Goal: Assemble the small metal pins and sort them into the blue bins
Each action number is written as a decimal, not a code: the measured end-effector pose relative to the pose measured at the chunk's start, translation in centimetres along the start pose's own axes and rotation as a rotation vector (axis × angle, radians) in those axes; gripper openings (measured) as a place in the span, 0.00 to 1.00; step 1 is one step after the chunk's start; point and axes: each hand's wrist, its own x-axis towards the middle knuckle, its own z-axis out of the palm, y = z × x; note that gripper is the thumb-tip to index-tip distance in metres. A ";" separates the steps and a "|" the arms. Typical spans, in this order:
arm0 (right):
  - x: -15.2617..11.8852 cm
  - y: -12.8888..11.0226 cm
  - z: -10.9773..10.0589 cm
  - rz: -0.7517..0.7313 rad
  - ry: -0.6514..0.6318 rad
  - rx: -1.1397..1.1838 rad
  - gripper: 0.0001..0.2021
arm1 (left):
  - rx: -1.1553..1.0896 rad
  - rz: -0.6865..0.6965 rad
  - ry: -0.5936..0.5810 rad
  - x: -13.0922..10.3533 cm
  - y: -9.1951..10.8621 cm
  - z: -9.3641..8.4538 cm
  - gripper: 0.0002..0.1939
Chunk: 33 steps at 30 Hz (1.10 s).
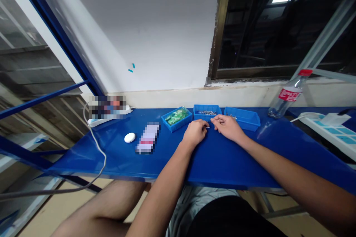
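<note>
My left hand [196, 132] is above the blue table with its fingers curled into a pinch. A tiny light sliver shows at its fingertips, too small to name. Close beside it, my right hand [227, 126] pinches a thin metal piece [208, 121] that points toward the left hand. Just behind the hands stands a blue bin [207, 107] with many small metal pieces in it. To its right, partly behind my right hand, another blue bin [246, 118] holds a few metal pieces at its left end. A third blue bin [172, 128] on the left is full of green packets [178, 114].
A blurred-out phone-like slab [148, 137] and a white oval case [129, 137] lie on the table [116, 163] at left. A cable [96, 144] hangs over the left edge. At right are a red-capped bottle [289, 94] and a white power strip [330, 127].
</note>
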 end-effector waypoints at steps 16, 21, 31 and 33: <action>-0.2 -0.4 0.1 -0.044 0.031 -0.038 0.16 | -0.025 0.044 0.055 0.1 -0.6 0.5 0.13; 0.0 -0.5 0.1 -0.129 0.143 -0.064 0.11 | -0.187 0.029 0.236 0.2 -0.2 0.3 0.14; -0.1 -0.4 0.6 -0.130 0.043 0.089 0.10 | -0.590 -0.155 0.318 0.6 0.9 -0.4 0.06; -0.2 -0.5 0.7 -0.127 0.037 0.119 0.09 | -0.604 -0.158 0.297 0.7 0.8 -0.3 0.06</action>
